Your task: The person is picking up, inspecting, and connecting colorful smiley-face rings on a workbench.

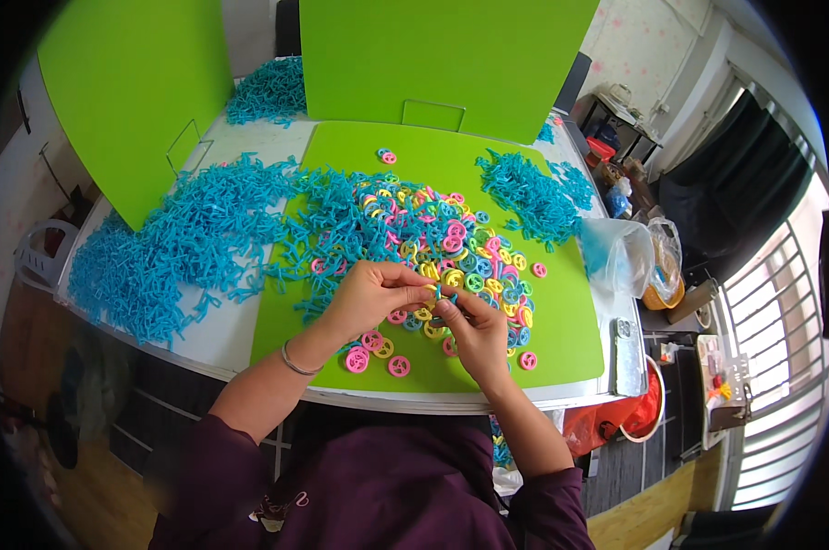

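Observation:
My left hand (pixel 375 295) pinches a small yellow plastic wheel (pixel 430 290), partly covered by the fingers. Touching it from the other side, my right hand (pixel 475 332) has its fingertips closed on a small teal plastic piece (pixel 449 297). The two parts meet between my fingertips; how they fit together is too small to tell. Under and around both hands spreads a pile of pink, yellow, green and blue wheels (pixel 454 236). Teal forked pieces (pixel 327 206) lie mixed into its left side. A few pink wheels (pixel 399 367) rest near the front edge.
A green mat (pixel 561 339) covers the middle of the white table (pixel 222 353). Heaps of teal pieces lie at left (pixel 171 247), back left (pixel 269 90) and right (pixel 531 194). Green boards (pixel 442 55) stand behind. A clear plastic bag (pixel 616 257) and a phone (pixel 626 353) sit along the right edge.

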The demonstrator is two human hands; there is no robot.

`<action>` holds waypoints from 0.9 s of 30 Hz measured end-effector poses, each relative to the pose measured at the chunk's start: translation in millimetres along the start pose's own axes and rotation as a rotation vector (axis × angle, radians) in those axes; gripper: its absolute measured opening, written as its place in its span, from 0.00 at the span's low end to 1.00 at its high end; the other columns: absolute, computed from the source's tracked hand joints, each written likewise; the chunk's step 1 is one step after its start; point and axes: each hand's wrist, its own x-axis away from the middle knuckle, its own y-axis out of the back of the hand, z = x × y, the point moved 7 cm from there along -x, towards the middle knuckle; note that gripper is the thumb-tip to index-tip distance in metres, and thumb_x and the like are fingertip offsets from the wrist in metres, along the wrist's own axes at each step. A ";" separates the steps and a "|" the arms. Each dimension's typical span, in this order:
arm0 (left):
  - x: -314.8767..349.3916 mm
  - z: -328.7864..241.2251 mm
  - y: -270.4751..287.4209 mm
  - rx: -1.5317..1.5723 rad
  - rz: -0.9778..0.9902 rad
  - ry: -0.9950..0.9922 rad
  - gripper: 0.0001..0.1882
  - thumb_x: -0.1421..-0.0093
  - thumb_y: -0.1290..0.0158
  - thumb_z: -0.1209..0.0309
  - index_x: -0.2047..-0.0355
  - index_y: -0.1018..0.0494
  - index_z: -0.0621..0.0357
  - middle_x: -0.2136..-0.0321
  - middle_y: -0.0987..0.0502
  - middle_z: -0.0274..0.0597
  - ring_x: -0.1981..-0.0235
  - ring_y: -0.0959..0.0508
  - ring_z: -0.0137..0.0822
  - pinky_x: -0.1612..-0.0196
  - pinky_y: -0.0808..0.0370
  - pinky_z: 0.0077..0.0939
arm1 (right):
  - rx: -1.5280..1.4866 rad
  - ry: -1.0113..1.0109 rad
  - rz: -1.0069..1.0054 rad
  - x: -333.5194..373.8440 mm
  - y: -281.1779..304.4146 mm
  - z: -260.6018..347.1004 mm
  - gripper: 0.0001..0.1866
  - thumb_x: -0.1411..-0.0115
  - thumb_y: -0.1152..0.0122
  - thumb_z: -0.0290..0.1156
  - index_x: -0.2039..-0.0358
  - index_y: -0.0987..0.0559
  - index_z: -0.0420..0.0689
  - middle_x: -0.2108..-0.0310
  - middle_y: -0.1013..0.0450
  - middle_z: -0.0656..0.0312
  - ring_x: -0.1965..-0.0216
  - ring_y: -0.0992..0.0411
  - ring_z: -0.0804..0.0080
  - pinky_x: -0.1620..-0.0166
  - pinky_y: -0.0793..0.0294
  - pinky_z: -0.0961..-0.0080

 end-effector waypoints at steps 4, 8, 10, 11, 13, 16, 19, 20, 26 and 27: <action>0.4 3.0 -0.7 0.013 0.013 -0.044 0.06 0.43 0.44 0.79 0.65 0.22 0.67 0.77 0.21 0.39 0.78 0.25 0.23 0.78 0.30 0.15 | 0.040 0.022 0.011 0.1 -0.6 0.1 0.15 0.41 0.41 0.25 0.54 0.25 0.32 0.70 0.24 0.60 0.70 0.24 0.77 0.66 0.24 0.83; 4.1 0.8 -3.6 -0.003 -0.062 -0.073 0.06 0.43 0.45 0.79 0.65 0.22 0.66 0.76 0.21 0.39 0.76 0.23 0.23 0.75 0.27 0.15 | 0.468 0.276 -0.040 3.7 0.0 23.1 0.14 0.42 0.40 0.23 0.54 0.23 0.36 0.69 0.24 0.62 0.69 0.24 0.78 0.68 0.25 0.85; 6.2 0.0 -5.8 -0.039 -0.082 -0.105 0.06 0.43 0.45 0.79 0.65 0.22 0.65 0.75 0.20 0.39 0.75 0.23 0.23 0.74 0.26 0.15 | 0.502 0.374 -0.095 6.3 -0.4 26.3 0.14 0.42 0.39 0.24 0.55 0.23 0.38 0.73 0.25 0.63 0.73 0.27 0.80 0.72 0.28 0.83; 7.1 -3.5 -5.7 -0.097 -0.088 -0.197 0.06 0.43 0.45 0.79 0.65 0.21 0.65 0.75 0.20 0.38 0.74 0.22 0.23 0.73 0.26 0.15 | 0.539 0.472 -0.150 9.4 -0.6 30.9 0.14 0.43 0.38 0.25 0.55 0.22 0.41 0.77 0.27 0.64 0.77 0.30 0.83 0.76 0.31 0.80; 8.8 -9.1 -5.4 -0.156 -0.089 -0.289 0.06 0.43 0.45 0.79 0.65 0.21 0.64 0.75 0.20 0.38 0.74 0.22 0.23 0.72 0.26 0.14 | 0.313 0.337 -0.101 5.0 0.2 18.8 0.15 0.45 0.38 0.24 0.55 0.22 0.41 0.76 0.27 0.61 0.78 0.30 0.79 0.75 0.31 0.79; 5.7 -6.3 -1.6 -0.148 -0.061 -0.201 0.06 0.42 0.44 0.76 0.64 0.21 0.61 0.75 0.20 0.35 0.74 0.22 0.20 0.73 0.27 0.12 | 0.135 0.168 -0.012 -0.6 -0.5 12.0 0.16 0.46 0.37 0.23 0.54 0.22 0.40 0.77 0.28 0.61 0.78 0.30 0.79 0.76 0.32 0.80; 2.2 -2.9 -0.9 -0.102 -0.018 -0.080 0.06 0.43 0.45 0.79 0.65 0.21 0.64 0.75 0.20 0.38 0.74 0.22 0.23 0.72 0.26 0.14 | 0.371 0.327 -0.025 1.8 -1.1 22.6 0.17 0.47 0.36 0.22 0.55 0.22 0.40 0.79 0.29 0.61 0.80 0.31 0.76 0.77 0.33 0.79; 2.0 0.0 -0.7 -0.122 -0.030 -0.044 0.06 0.43 0.45 0.79 0.65 0.21 0.64 0.75 0.20 0.38 0.73 0.22 0.23 0.71 0.25 0.15 | 0.559 0.521 -0.073 8.2 -4.0 33.2 0.17 0.49 0.35 0.22 0.56 0.21 0.41 0.79 0.29 0.58 0.81 0.32 0.69 0.77 0.33 0.75; 4.5 -3.4 -1.7 -0.174 -0.066 -0.166 0.06 0.43 0.44 0.78 0.65 0.21 0.63 0.74 0.20 0.37 0.72 0.21 0.24 0.68 0.23 0.16 | 0.498 0.375 -0.134 8.1 -3.6 26.4 0.19 0.50 0.34 0.22 0.55 0.21 0.43 0.79 0.29 0.58 0.79 0.31 0.66 0.76 0.32 0.72; 4.4 -4.1 -2.4 -0.168 -0.067 -0.182 0.06 0.43 0.44 0.78 0.65 0.21 0.63 0.74 0.20 0.37 0.72 0.21 0.24 0.67 0.23 0.16 | 0.497 0.377 -0.135 7.5 -2.9 27.2 0.19 0.50 0.34 0.22 0.55 0.21 0.43 0.79 0.29 0.58 0.79 0.31 0.66 0.76 0.32 0.72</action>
